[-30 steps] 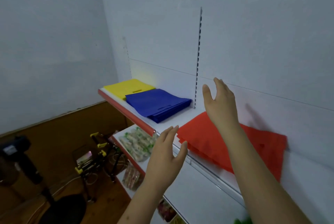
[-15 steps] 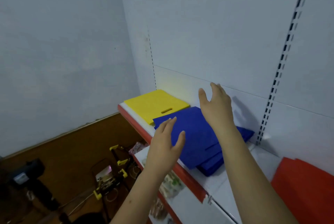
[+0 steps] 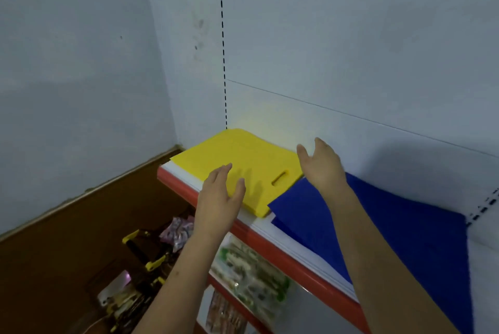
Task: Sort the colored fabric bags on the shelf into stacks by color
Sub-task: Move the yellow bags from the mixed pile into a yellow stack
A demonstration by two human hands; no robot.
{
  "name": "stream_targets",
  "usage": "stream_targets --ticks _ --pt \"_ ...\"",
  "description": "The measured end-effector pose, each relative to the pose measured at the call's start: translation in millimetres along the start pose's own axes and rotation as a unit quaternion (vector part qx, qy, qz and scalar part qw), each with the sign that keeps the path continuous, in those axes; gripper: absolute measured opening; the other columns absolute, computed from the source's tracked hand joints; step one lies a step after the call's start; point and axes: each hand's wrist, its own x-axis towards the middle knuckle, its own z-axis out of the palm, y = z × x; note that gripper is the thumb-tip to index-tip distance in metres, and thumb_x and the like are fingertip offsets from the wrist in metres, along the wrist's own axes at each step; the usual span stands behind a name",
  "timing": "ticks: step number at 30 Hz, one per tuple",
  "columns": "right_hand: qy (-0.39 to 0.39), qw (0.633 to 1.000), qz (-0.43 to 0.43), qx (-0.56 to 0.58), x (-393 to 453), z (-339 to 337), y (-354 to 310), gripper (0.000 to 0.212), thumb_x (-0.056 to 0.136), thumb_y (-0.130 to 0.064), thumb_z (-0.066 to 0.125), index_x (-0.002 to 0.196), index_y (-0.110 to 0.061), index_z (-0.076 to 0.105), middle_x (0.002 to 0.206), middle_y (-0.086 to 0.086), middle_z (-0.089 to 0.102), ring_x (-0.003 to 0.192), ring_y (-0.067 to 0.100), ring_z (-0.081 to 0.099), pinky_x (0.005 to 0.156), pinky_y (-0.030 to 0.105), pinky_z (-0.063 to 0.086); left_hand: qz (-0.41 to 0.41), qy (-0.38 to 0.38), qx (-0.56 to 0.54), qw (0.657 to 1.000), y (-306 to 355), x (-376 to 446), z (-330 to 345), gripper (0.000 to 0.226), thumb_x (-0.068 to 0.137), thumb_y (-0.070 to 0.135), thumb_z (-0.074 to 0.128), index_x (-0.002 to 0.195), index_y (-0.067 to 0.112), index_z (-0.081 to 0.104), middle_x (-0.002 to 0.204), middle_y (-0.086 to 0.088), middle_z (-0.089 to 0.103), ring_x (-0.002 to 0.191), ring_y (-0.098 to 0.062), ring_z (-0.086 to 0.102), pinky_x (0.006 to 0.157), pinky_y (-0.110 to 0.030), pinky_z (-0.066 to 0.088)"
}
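Low in the frame, packets of goods point(image 3: 251, 274) on a lower shelf. At centre, left hand point(image 3: 218, 198) raised over the shelf point(image 3: 270, 239) edge, fingers straight, grip empty. Right of it, right hand point(image 3: 322, 165) likewise spread wide, holding nothing, above the seam between the piles. Blue bags point(image 3: 391, 231) lying flat toward lower right; yellow bags point(image 3: 243, 166) flat at the far corner, cut-out handle slot facing the blue. Probably light, limp, thin fabric, apt to slide off the pile; best pinched at an edge or by the handle slot, with a flat palm underneath.
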Motion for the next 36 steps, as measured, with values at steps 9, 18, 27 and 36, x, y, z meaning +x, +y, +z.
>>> stream_targets --ticks 9,18,27,36 --pt "-0.033 0.988 0.093 -0.122 35 71 21 0.072 0.101 -0.055 0.033 0.154 -0.007 0.023 0.159 0.016 0.027 0.145 0.033 0.027 0.118 0.049 0.024 -0.046 -0.02 0.176 0.983 -107 112 9 0.068 0.098 0.053 0.046 0.151 0.011 0.037 0.162 -0.01 0.024 0.151 -0.026 0.016 0.119 -0.052 0.018" --pt "0.036 0.975 0.02 -0.22 37 99 48 0.055 0.102 -0.05 0.036 0.138 -0.012 0.054 0.135 0.015 0.058 0.132 0.032 0.044 0.114 0.049 0.028 -0.024 -0.014 0.211 0.977 -121 120 18 0.056 0.1 0.05 0.043 0.143 0.015 0.05 0.159 -0.004 0.033 0.151 -0.026 0.018 0.121 -0.052 0.007" --pt "0.077 0.984 -0.035 -0.155 33 97 46 0.032 0.101 -0.034 0.051 0.088 -0.01 0.067 0.086 0.009 0.069 0.08 0.027 0.063 0.079 0.037 0.045 -0.005 -0.004 0.192 0.981 -118 120 17 0.037 0.101 0.04 0.047 0.131 0.024 0.064 0.148 0.005 0.05 0.149 -0.025 0.024 0.12 -0.057 -0.001" --pt "0.087 0.972 -0.009 -0.218 28 98 30 0.038 0.1 -0.032 0.051 0.066 -0.018 0.057 0.062 -0.006 0.047 0.059 0.012 0.045 0.045 0.028 0.014 0.03 0.013 0.173 0.984 -119 116 21 0.032 0.101 0.028 0.053 0.127 0.016 0.067 0.142 -0.002 0.056 0.143 -0.023 0.037 0.121 -0.053 0.007"
